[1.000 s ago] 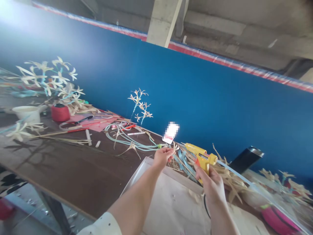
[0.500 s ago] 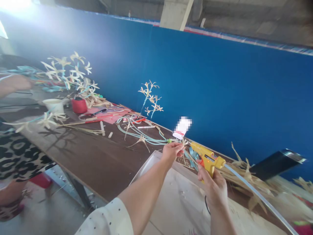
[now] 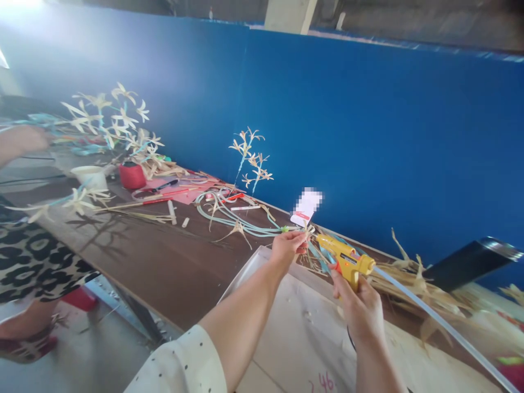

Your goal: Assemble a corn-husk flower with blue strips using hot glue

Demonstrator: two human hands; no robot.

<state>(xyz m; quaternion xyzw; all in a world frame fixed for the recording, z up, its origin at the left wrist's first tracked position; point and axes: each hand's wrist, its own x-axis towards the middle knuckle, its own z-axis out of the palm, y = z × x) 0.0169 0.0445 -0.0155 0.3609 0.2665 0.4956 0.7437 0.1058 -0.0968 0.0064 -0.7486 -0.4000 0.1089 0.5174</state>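
Observation:
My right hand [image 3: 362, 305] is wrapped around the handle of a yellow hot glue gun [image 3: 341, 256], with a long clear glue stick [image 3: 434, 319] running out of its back. The gun's nozzle points left, close to my left fingertips. My left hand [image 3: 289, 248] pinches a small pale husk flower piece [image 3: 308, 229]; its lower part is hidden by my fingers. A phone-like white panel [image 3: 302, 214], partly blurred out, stands just behind it. Pale green tubing [image 3: 245, 229] and a dried husk flower [image 3: 236, 232] lie to the left of my hand.
A white board [image 3: 286, 327] lies before me at the brown table [image 3: 184, 273]. A black cylinder [image 3: 470, 265] and dried husks [image 3: 409, 278] are at right. Husk flowers on stems [image 3: 250, 155], a red thread spool [image 3: 132, 176] and a white cup [image 3: 90, 177] stand left, near another person's arm [image 3: 22, 143].
The view has tilted down slightly, showing more of the white board with its red writing. Both hands keep nearly the same pose, the nozzle still close to the flower piece.

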